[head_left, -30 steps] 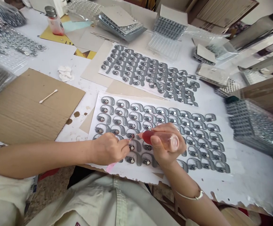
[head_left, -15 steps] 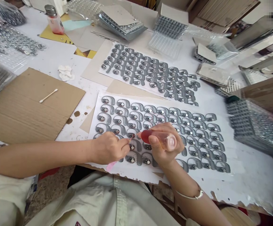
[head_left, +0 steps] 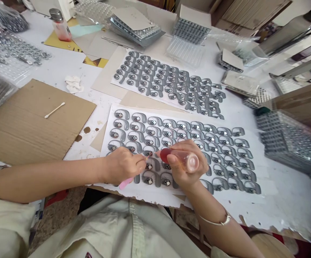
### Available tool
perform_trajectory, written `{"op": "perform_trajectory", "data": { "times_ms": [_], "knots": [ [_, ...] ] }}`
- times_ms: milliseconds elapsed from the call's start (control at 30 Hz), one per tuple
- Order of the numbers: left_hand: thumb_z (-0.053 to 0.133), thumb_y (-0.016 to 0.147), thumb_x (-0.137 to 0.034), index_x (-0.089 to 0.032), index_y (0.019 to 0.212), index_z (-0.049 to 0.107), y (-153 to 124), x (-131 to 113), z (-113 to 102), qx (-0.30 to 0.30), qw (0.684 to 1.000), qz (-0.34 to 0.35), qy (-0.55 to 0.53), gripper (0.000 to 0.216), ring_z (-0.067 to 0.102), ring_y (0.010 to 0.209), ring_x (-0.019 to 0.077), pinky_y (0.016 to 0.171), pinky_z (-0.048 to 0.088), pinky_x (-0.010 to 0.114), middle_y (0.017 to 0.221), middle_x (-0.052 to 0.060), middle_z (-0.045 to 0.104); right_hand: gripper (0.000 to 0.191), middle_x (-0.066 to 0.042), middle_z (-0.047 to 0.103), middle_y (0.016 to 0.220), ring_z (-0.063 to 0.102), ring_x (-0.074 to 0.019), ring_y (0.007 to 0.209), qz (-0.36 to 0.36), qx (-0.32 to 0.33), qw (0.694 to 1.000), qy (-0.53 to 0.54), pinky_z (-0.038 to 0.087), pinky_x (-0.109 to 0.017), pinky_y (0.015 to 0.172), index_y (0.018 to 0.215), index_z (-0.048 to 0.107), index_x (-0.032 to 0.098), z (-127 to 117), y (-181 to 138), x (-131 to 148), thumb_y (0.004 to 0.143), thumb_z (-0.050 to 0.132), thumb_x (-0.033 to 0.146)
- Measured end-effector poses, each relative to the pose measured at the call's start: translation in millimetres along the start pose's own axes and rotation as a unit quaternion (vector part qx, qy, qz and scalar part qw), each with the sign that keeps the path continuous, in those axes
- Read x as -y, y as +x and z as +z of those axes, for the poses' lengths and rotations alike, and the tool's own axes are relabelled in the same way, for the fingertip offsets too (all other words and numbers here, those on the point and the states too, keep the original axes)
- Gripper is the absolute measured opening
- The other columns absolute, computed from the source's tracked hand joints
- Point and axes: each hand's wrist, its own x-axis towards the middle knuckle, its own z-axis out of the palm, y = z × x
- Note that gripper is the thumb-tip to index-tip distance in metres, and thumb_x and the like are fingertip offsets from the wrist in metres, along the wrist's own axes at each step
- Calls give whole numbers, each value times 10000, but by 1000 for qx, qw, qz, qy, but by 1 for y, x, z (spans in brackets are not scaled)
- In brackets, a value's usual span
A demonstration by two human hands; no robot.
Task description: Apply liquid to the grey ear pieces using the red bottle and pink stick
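Note:
Rows of grey ear-hook earphone shells (head_left: pixel 151 179), each with a small round metal part and fine wires, lie on a white sheet (head_left: pixel 108 134). My right hand (head_left: pixel 186 168) is closed around a squeeze bottle (head_left: pixel 180 157) of reddish liquid, tilted with its narrow tip pointing left at one shell. Opposite that tip, my left hand (head_left: pixel 124 165) pinches a slim pink-ended tool (head_left: pixel 125 183). Its fine point meets the same shell close to the bottle tip. My fingers hide most of the tool, so its exact kind does not show.
Behind is a second sheet of similar shells (head_left: pixel 159 77). To the left lie a cardboard piece (head_left: pixel 23 125) with a cotton swab (head_left: pixel 54 110) and a crumpled tissue (head_left: pixel 74 84). A metal-capped bottle (head_left: pixel 61 28) stands at the back; stacked trays (head_left: pixel 289 143) are on the right.
The view has shifted slightly. My left hand has turned a little, and more of the pink end shows beneath it. My right hand keeps the bottle at the same shell.

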Motion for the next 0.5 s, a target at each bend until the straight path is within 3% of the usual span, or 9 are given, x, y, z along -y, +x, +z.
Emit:
{"op": "perform_trajectory", "data": {
  "times_ms": [500],
  "knots": [
    [487,846,-137,-132,778,572,-1,5,1,33,998,-32,-36,110,571,529,101,423,407,176,734,57,666,132,3,597,694,549,-148,591,-12,9,1000,-12,469,-305,510,846,576,203,-2,-3,2,782,684,245]
  ]
}}
